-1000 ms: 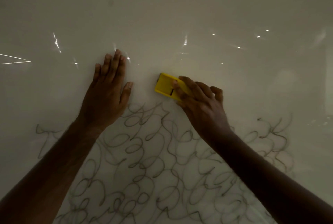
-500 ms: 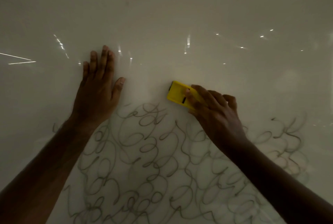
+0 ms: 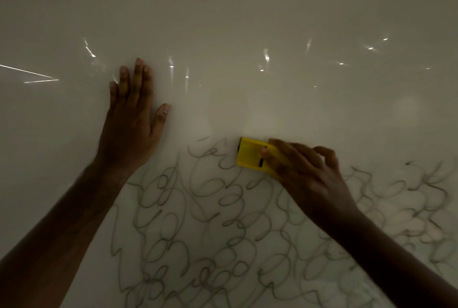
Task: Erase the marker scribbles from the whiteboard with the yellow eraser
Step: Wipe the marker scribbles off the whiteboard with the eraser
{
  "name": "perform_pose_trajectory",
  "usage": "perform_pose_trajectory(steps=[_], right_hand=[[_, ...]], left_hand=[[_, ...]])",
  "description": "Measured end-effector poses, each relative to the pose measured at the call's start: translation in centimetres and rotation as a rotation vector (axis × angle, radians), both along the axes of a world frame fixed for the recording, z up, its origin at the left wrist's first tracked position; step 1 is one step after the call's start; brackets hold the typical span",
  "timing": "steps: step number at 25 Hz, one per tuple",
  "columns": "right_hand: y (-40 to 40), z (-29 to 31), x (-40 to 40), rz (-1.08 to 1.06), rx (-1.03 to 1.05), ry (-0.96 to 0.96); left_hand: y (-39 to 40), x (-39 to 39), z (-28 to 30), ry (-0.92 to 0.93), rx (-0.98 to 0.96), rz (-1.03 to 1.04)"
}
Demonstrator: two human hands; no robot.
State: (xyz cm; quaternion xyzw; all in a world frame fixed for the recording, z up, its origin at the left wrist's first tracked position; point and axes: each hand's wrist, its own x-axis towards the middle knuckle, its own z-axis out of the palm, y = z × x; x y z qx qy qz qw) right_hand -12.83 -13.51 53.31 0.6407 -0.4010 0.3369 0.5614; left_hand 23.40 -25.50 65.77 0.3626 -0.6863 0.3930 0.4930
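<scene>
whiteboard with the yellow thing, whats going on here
A person is wiping marker scribbles off a whiteboard. The right hand grips a yellow eraser pressed to the board at the top edge of the scribbles. The left hand rests flat on bare board, fingers straight, beside the marks. The board above the eraser shows no marks; loops of marker cover the lower part, so most of the job is not done.

Yellow eraser (image 3: 250, 155) lies flat on scribbled whiteboard (image 3: 223, 22).
</scene>
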Motion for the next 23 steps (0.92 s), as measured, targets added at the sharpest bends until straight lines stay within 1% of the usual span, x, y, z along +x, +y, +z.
perform_pose_trajectory(steps=[3, 5, 7, 9, 13, 15, 17, 20, 23], right_hand=[[-0.8, 3.2, 1.6, 0.033, -0.056, -0.124], [-1.9, 4.9, 4.0, 0.059, -0.070, -0.162], [-2.8, 5.2, 6.4, 0.078, -0.082, -0.149], [-3.2, 3.7, 7.7, 0.093, -0.077, -0.096], [-1.8, -0.3, 5.9, 0.057, 0.010, 0.040], [-1.0, 0.5, 4.3, 0.017, -0.004, 0.045], [-1.2, 3.0, 4.2, -0.001, -0.056, -0.031], [-2.9, 6.6, 7.4, 0.020, -0.105, -0.105], [-3.7, 6.2, 10.7, 0.052, -0.084, -0.019]], left_hand=[[-0.2, -0.1, -0.1, 0.005, -0.011, -0.007], [-0.3, 0.0, -0.2, 0.000, -0.024, -0.010], [-0.5, 0.3, -0.4, -0.012, -0.034, -0.010], [-0.5, 0.8, -0.6, -0.031, -0.045, -0.002], [-0.7, 2.0, -1.0, -0.092, -0.068, 0.017], [-0.7, 2.5, -1.0, -0.119, -0.084, 0.015], [-0.7, 2.5, -1.1, -0.123, -0.096, 0.000], [-0.7, 2.4, -1.0, -0.112, -0.097, -0.016], [-0.8, 2.7, -1.0, -0.112, -0.102, -0.019]])
